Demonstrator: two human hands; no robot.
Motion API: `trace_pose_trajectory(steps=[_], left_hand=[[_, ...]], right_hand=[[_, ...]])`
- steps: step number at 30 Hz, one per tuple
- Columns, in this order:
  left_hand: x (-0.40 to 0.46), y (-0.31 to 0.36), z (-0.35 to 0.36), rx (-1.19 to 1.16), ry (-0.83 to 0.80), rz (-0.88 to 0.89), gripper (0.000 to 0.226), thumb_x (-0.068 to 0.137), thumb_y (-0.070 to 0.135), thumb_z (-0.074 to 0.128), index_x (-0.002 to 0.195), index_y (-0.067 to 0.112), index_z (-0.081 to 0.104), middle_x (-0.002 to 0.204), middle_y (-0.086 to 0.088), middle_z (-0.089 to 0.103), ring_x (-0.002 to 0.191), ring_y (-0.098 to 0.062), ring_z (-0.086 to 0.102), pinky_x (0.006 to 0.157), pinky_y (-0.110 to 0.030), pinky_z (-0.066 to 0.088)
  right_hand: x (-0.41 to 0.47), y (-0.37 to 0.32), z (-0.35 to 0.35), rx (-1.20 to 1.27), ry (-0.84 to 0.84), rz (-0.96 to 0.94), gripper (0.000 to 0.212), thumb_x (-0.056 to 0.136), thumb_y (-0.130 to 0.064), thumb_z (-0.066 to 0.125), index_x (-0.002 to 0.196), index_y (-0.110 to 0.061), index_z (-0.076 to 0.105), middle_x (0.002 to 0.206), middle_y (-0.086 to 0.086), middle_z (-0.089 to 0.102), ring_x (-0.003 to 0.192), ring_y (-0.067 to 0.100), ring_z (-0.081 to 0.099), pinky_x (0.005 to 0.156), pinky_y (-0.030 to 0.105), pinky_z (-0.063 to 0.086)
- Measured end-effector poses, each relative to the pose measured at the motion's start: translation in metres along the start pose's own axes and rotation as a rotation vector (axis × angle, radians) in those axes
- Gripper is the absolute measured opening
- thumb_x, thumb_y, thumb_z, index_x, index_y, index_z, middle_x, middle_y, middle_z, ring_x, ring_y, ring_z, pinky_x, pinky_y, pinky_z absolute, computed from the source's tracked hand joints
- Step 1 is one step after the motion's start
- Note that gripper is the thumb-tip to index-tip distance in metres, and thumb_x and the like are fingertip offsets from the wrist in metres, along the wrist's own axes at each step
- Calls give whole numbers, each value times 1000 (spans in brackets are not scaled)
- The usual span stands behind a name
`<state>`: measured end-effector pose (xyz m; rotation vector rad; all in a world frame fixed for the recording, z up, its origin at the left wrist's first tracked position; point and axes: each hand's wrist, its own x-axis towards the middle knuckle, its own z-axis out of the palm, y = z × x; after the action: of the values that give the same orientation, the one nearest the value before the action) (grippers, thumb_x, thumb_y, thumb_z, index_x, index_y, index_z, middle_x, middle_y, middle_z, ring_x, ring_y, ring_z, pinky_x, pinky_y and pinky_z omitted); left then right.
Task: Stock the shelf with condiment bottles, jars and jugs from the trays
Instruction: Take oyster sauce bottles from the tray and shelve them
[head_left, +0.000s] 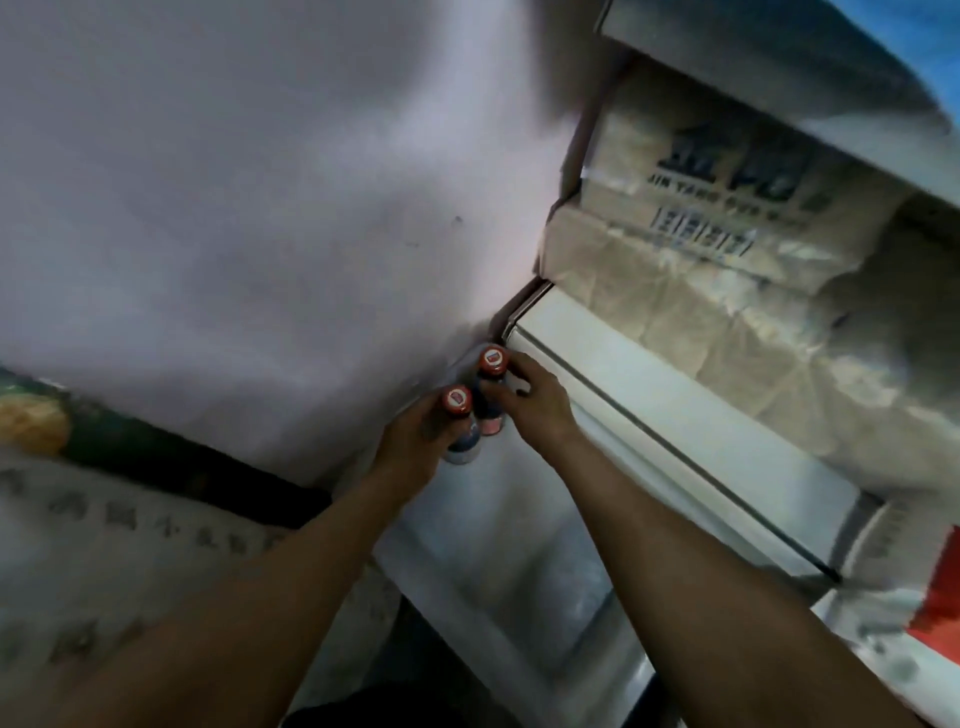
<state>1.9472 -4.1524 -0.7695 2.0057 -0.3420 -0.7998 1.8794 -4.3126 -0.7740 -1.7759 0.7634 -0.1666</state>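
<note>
hands grip two red-capped bottles — left hand (415, 441) one (460, 415), right hand (535, 402) the other (491, 389) — touching, on the shelf (519, 545).

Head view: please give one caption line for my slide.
Left hand and right hand each hold a red-capped bottle upright beside a white wall.

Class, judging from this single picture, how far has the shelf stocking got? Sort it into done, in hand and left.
Done: nothing stocked shows on the white shelf beyond the two bottles being handled. In hand: the left hand grips one red-capped bottle and the right hand holds the second bottle in the back corner by the wall. Left: most of the shelf surface is bare; the trays are out of view.
</note>
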Motion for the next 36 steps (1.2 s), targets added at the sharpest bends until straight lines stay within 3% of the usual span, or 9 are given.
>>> trace_pose_trajectory(steps=[3,5,10,14,18,22,24,27,36], left_hand=[[3,-5,0,-42,-8,37,42,89,9,69,118,38,58,119,7,64,110,-10,60,93,-21,48],[4,-4,0,-46,-34,46,44,89,8,68,113,44,57,116,10,63,106,-5,59,94,-24,47],[11,-8,2,-56,-52,51,32,94,16,64,106,45,57,106,16,63,98,-1,60,80,-15,46],[22,-7,-1,-117,-71,61,28,95,15,63,120,27,58,110,7,65,100,-5,61,80,-11,48],[10,20,-10,-157,-102,42,22,96,16,61,115,27,61,109,12,67,101,-1,62,85,-15,49],[-30,74,-25,-199,-177,-63,31,97,28,59,128,25,58,122,4,64,107,-3,62,85,-17,49],[-54,108,-37,-254,-213,-116,38,93,33,63,130,24,57,128,-1,64,114,-14,62,95,-28,50],[-95,170,-57,-285,-265,-146,53,85,51,65,133,28,56,125,2,66,111,-13,65,98,-35,50],[-216,390,-118,-335,-397,26,36,97,33,58,132,26,58,125,4,67,113,-9,64,93,-26,50]], right_hand=[[6,-1,4,-3,6,-21,41,86,-24,76,125,-29,66,122,-8,68,108,2,57,95,17,48],[6,-2,3,-8,4,-14,41,87,-25,75,126,-30,66,123,-5,68,112,7,58,100,28,48],[4,2,1,-2,21,-33,40,88,-24,72,127,-29,66,117,-8,69,107,6,60,99,27,49],[1,9,-5,16,45,-45,37,89,-24,71,127,-25,68,114,-6,73,106,8,66,95,25,52],[-26,-1,-27,122,89,54,37,90,-22,72,126,-23,68,111,-9,73,99,-7,64,90,16,51],[-78,-47,-55,188,89,151,33,91,-12,70,123,-13,68,105,-6,72,85,-17,63,77,5,48],[-108,-77,-74,182,100,181,29,91,-12,70,120,-12,69,100,-8,73,85,-14,65,76,6,48],[-152,-125,-106,169,131,221,21,91,-14,71,112,-18,71,99,-11,74,91,-2,68,82,17,51],[-279,-326,-196,106,325,208,15,97,-32,62,112,-30,61,99,-10,71,91,6,65,83,32,53]])
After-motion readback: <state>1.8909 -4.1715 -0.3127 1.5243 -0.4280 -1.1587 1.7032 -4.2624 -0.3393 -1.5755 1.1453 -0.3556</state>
